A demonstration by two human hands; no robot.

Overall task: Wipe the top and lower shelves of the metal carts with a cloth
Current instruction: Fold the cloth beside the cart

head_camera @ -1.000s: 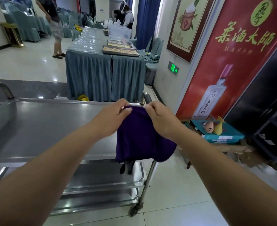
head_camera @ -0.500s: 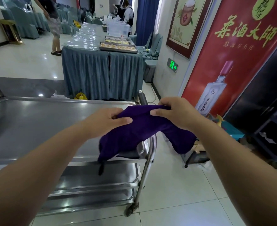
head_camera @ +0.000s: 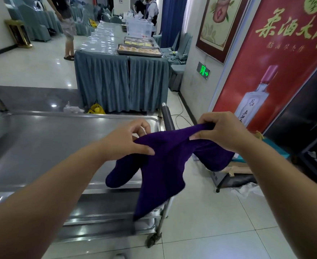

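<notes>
While you stand at the end of the stainless-steel cart [head_camera: 8, 186], both your hands hold the dark purple cloth [head_camera: 163, 165] up in the air over its near right corner. Your left hand [head_camera: 127, 139] pinches one edge of the cloth between thumb and curled fingers. Your right hand [head_camera: 223, 131] grips another edge the same way, a little higher and further right, beyond the cart's side. The cloth stretches between the two hands, and its loose folds hang down in front of the flat grey top shelf [head_camera: 51, 143] and the lower shelf [head_camera: 101, 212]. Whether it touches either shelf cannot be told. The cart's dark padded handle [head_camera: 168, 118] rises just behind the cloth, and one caster wheel [head_camera: 152, 240] rests on the pale tiled floor. Ahead of you stands a long table [head_camera: 120, 79] skirted in grey-blue fabric, with metal trays [head_camera: 139, 50] on its near end. To your right, a red poster [head_camera: 275, 62] leans by the wall beside a green exit sign [head_camera: 203, 70].
</notes>
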